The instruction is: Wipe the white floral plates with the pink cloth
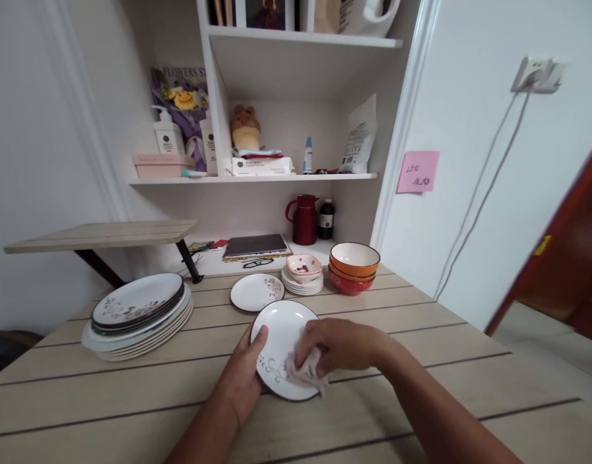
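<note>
A white plate (280, 330) with a dark rim and a brown floral pattern is tilted up toward me above the table. My left hand (245, 370) grips its left edge, thumb on the face and fingers behind. Bunched in my right hand (332, 345) is a pale cloth (303, 372), pressed against the lower right of the plate's face. Just beyond lies a similar small plate (252, 293) on the table. Behind the held plate, a small strawberry-patterned dish (304, 265) rests on a stack of small white dishes (303, 287).
At left stands a tall stack of plates (141, 306) beside a raised wooden shelf (107, 233). Orange and red bowls (354, 259) are nested at the right back. Glasses (257, 263), a dark folder (256, 244) and a red jug (305, 220) sit behind the slatted table (411, 380).
</note>
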Demonstrator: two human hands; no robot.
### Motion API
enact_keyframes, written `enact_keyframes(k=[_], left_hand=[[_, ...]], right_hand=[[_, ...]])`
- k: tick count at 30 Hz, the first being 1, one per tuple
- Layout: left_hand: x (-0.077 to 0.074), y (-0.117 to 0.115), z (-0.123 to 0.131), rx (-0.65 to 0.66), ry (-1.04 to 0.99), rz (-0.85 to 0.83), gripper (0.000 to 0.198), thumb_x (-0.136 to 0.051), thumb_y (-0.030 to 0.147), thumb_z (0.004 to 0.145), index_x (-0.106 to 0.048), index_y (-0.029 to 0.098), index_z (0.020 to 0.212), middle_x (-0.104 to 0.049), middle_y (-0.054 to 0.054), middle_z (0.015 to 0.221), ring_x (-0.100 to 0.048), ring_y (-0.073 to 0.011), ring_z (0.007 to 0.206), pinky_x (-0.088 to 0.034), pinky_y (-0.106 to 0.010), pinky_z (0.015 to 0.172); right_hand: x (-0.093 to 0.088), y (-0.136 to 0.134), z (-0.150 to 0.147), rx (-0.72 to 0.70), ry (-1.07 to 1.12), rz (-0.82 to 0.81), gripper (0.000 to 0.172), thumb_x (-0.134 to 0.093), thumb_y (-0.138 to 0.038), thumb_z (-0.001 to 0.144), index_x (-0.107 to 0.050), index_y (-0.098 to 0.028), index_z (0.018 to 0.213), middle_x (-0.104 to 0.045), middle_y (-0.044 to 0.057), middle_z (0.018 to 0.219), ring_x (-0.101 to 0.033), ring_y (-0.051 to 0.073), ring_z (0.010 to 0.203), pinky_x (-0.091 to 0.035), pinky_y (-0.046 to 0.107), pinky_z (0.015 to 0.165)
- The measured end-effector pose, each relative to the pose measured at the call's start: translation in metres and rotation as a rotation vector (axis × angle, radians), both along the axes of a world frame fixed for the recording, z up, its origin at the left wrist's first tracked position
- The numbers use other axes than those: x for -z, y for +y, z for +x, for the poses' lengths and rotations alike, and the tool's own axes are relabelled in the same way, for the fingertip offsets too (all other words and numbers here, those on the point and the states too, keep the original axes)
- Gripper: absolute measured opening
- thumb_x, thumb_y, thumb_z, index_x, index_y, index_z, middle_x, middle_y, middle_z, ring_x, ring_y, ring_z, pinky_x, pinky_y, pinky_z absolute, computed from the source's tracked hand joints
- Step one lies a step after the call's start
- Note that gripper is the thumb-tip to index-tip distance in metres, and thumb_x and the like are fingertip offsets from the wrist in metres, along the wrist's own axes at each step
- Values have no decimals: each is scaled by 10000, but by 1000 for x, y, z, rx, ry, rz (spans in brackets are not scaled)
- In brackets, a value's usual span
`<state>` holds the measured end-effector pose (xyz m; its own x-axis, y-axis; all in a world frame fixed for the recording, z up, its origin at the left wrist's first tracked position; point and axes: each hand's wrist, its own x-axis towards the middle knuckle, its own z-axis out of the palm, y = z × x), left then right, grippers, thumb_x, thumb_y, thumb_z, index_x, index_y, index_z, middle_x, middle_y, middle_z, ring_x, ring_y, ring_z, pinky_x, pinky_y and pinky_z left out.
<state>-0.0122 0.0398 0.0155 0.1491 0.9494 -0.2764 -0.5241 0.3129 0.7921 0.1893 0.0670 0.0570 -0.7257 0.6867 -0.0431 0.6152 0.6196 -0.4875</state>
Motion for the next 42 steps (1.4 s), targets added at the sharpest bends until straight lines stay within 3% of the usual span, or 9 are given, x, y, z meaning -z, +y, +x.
enact_keyframes(k=[5, 9, 15, 20, 23, 28, 34, 37, 42], left_hand=[[-3, -1, 0, -24, 96, -28, 625, -703, 286, 755, -476, 205, 1332, -718, -147, 1082, -695, -278, 914, -533, -402, 781], [-3, 0, 3, -2, 51, 3, 577, -677, 287, 781, -495, 220, 1324, -708, -138, 1120, -686, -264, 959, -516, -393, 841], [5, 3, 3, 86, -88, -24, 614, -443, 560, 859, -477, 195, 1352, -695, -158, 1140, -660, -272, 1028, -497, -406, 895], [7, 5, 0, 80, -122, -43, 675, -356, 615, 859, -486, 161, 1340, -698, -163, 1126, -654, -279, 1037, -502, -418, 889], [5, 5, -2, 98, -86, -28, 642, -410, 588, 858, -516, 146, 1311, -703, -163, 1116, -656, -286, 1030, -511, -423, 876], [3, 4, -2, 68, 36, 8, 578, -620, 427, 810, -502, 195, 1326, -703, -144, 1133, -676, -274, 992, -527, -407, 858], [3, 3, 1, -35, 143, 11, 587, -704, 294, 760, -517, 201, 1308, -707, -155, 1121, -693, -272, 954, -543, -406, 836], [6, 3, 1, -83, 145, 5, 601, -699, 261, 763, -497, 197, 1325, -707, -157, 1119, -695, -275, 948, -546, -417, 834], [10, 4, 0, -84, 85, 40, 576, -658, 284, 799, -487, 184, 1340, -700, -161, 1134, -691, -277, 963, -537, -426, 866]], right_hand=[[9, 13, -5, 380, -3, 275, 398, -660, -212, 726, -692, -363, 1093, -660, 25, 1028, -624, 206, 880, -445, 282, 738], [21, 12, -33, 533, 67, 429, 389, -515, -266, 880, -585, -316, 1259, -616, 70, 1159, -621, 215, 957, -472, 307, 784], [20, -6, -56, 162, 284, 403, 447, -527, -288, 891, -517, -249, 1336, -502, 81, 1395, -472, 229, 1261, -368, 354, 1045], [11, -10, -50, -122, 256, 251, 312, -585, -241, 869, -646, -270, 1174, -604, 21, 1286, -539, 174, 1188, -388, 266, 1001], [14, -2, -43, -82, 221, 254, 305, -638, -217, 827, -681, -308, 1115, -585, -1, 1289, -563, 165, 1138, -398, 258, 975], [24, 18, -31, 190, 224, 473, 320, -618, -234, 839, -676, -327, 1139, -543, 32, 1303, -534, 208, 1138, -400, 327, 966], [12, 18, -11, 405, 2, 486, 275, -567, -223, 834, -692, -305, 1063, -615, 55, 1087, -607, 203, 869, -435, 285, 691], [2, 9, -3, 375, -137, 378, 258, -628, -227, 746, -689, -276, 992, -628, 48, 987, -602, 181, 744, -381, 252, 588], [-3, -1, -11, 80, -184, 164, 299, -732, -248, 648, -674, -279, 940, -647, 0, 919, -592, 177, 788, -360, 232, 597]])
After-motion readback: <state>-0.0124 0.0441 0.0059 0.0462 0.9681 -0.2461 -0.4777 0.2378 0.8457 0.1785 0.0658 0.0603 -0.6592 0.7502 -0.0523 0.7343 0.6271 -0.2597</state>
